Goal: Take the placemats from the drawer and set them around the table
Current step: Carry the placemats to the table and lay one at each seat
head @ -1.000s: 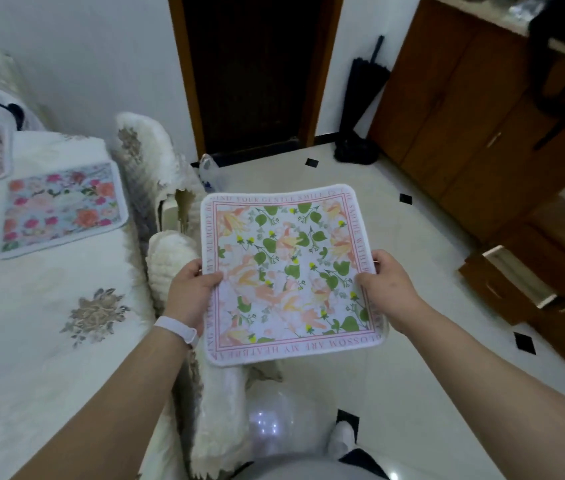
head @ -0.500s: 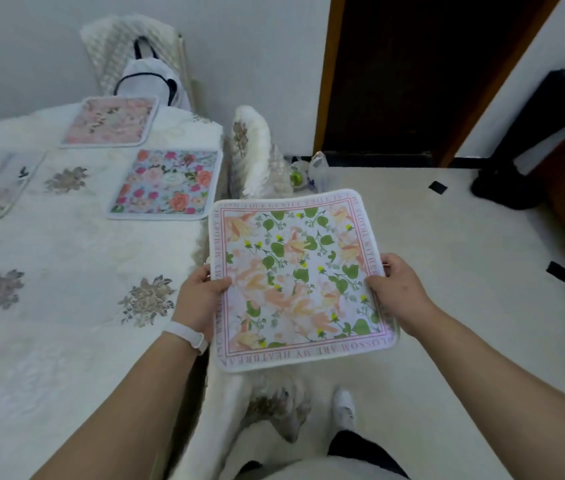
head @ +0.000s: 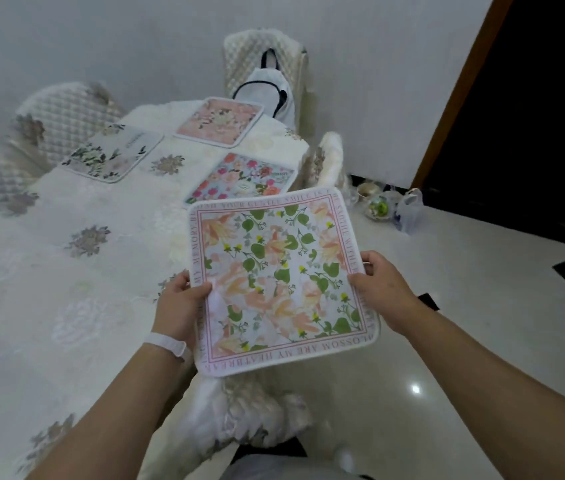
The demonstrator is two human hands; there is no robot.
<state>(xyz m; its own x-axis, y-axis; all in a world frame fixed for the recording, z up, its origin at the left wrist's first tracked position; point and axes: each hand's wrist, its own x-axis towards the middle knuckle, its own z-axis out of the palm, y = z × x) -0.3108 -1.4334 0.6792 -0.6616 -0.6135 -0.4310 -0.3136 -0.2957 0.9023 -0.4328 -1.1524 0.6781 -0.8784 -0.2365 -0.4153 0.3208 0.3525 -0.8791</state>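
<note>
**Leafy placemat held in both hands beside the table**

The left hand (head: 179,304) pinches the left edge of the leafy placemat (head: 279,282), thumb on top; the right hand (head: 383,289) grips the right edge likewise. The mat hangs flat in the air, partly over the right edge of the table (head: 66,271). At the far end lie the bright floral placemat (head: 246,178), the grey-green placemat (head: 114,152) and the pink placemat (head: 218,121).

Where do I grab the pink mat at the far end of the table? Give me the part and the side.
Its white rim at the corner nearest the backpack, probably, coming from the far end of the table. The pink mat lies flat and thin, so fingers must slide under an edge, and that corner sits closest to the table's edge.
</note>
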